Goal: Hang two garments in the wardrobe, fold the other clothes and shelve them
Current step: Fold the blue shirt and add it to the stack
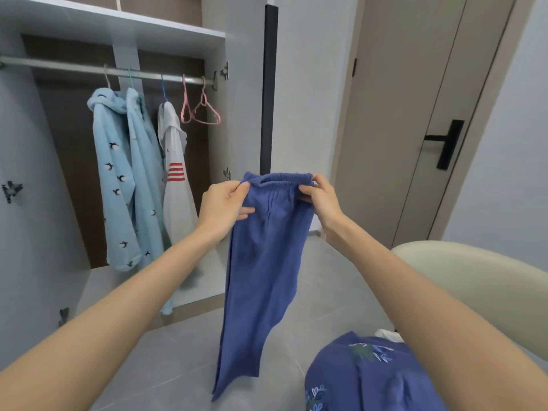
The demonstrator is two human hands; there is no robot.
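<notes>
Grey tiled floor (184, 351), pale walls, beige door with a black lever handle (444, 143) at right.

Open white wardrobe with a dark brown back panel (240, 114), left of centre. Fitted with a metal hanging rail (74, 68) under a white shelf.

On the rail, left to right:
- light blue fleece robe with small dark bird motifs (115, 185), hooded, on hangers; whether one garment or two cannot be told.
- white garment with red stripes (178, 188), on a blue hanger, touching the fleece.
- two bare pink plastic hangers (201, 111), side by side near the rail's right end.

Blue knit trousers with an elastic waistband (264, 277), held up in mid-air in front of the wardrobe's right edge. Waistband uppermost and stretched level between both hands, legs hanging straight down together, hems clear of the floor.

Left hand (224, 203): thumb and fingers pinching the left end of the waistband.

Right hand (321, 200): fingers curled round the right end of the waistband, gripping it.

Blue garment with embroidered floral motifs (370, 381), heaped at lower right, below the right forearm. Scrap of white fabric (388, 335) showing just behind it.

Cream rounded seat back (489, 286) at far right, beside the heap.
</notes>
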